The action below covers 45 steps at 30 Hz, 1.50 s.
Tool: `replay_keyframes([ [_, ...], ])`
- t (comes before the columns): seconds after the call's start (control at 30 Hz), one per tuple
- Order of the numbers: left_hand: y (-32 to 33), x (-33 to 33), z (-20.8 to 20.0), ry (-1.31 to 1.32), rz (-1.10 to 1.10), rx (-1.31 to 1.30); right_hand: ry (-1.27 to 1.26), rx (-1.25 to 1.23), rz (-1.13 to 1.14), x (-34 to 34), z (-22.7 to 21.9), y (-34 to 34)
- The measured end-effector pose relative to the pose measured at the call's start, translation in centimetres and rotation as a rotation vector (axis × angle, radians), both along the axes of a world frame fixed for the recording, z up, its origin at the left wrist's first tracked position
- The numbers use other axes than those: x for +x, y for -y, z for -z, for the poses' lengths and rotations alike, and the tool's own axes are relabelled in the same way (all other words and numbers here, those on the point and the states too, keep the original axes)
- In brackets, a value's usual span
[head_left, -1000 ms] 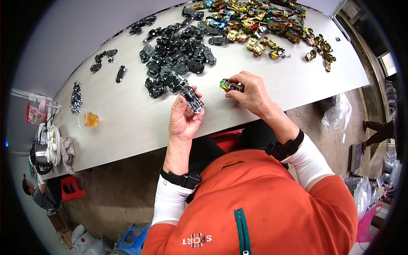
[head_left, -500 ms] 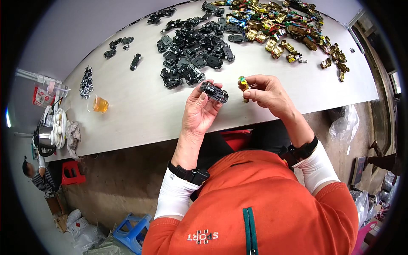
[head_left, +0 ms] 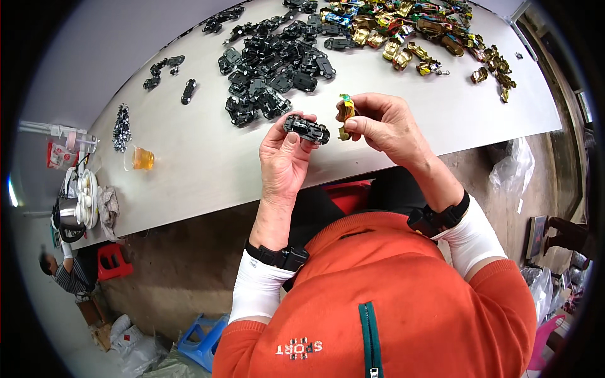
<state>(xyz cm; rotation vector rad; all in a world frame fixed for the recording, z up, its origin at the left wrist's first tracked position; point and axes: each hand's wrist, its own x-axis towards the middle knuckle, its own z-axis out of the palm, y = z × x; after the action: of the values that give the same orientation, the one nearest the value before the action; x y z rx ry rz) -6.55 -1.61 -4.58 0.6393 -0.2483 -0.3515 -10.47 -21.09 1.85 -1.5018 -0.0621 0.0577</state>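
The left hand (head_left: 283,159), palm turned up, has its thumb and fingers closed on a black plastic toy-car chassis with small wheels (head_left: 307,130), its long axis running from about 10 to 4 o'clock. At 2 o'clock from that chassis, just beside it but apart, the right hand (head_left: 396,129) pinches a shiny gold toy-car shell with a green-and-yellow end (head_left: 346,113) between thumb and forefinger, on end, long axis near 12 to 6 (which face is turned inward is too small to tell). Both pieces are held above the pale flat-topped table (head_left: 208,179).

Good handling here, I judge, means gripping the chassis by its edges so the wheels stay free of pressure, keeping it level, and pinching the shell lightly, since its thin-looking finish may scuff. Turning the shell lengthwise to the chassis would make the two easier to compare.

A heap of black plastic chassis (head_left: 277,70) lies toward 12 o'clock from the left hand; a heap of gold and coloured shells (head_left: 403,34) lies at 12 from the right. The clear cup of amber drink (head_left: 144,159), off at 9, is best kept well apart.
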Motion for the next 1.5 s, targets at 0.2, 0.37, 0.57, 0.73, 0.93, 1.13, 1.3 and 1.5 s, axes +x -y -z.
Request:
replay_keyframes([
  [0.2, 0.7, -0.5, -0.8, 0.050, -0.007, 0.080, 0.096, -0.089, -0.001, -0.1, -0.1, -0.6],
  [0.37, 0.9, -0.8, -0.8, 0.068, -0.009, 0.115, 0.097, -0.166, 0.005, -0.3, 0.0, -0.4],
  [0.57, 1.3, -1.0, -1.8, 0.150, -0.042, 0.211, 0.165, -0.256, 0.017, -0.6, -0.5, -0.8],
  [0.73, 1.4, -1.5, -2.5, 0.153, -0.054, 0.238, 0.418, -0.438, 0.039, -0.8, -0.6, -1.3],
  [0.93, 1.1, -1.4, -3.1, 0.193, -0.093, 0.283, 0.531, -0.548, -0.023, -0.6, -1.8, -1.4],
  [1.13, 1.8, -1.6, -3.7, 0.216, -0.113, 0.295, 0.531, -0.603, -0.011, -1.1, -3.3, -1.6],
  [1.3, 2.6, -2.3, -4.2, 0.231, -0.105, 0.301, 0.458, -0.677, -0.014, -2.1, -4.5, -1.4],
  [1.5, 3.0, -2.9, -4.3, 0.239, -0.076, 0.304, 0.462, -0.801, -0.074, -2.8, -5.6, -0.9],
])
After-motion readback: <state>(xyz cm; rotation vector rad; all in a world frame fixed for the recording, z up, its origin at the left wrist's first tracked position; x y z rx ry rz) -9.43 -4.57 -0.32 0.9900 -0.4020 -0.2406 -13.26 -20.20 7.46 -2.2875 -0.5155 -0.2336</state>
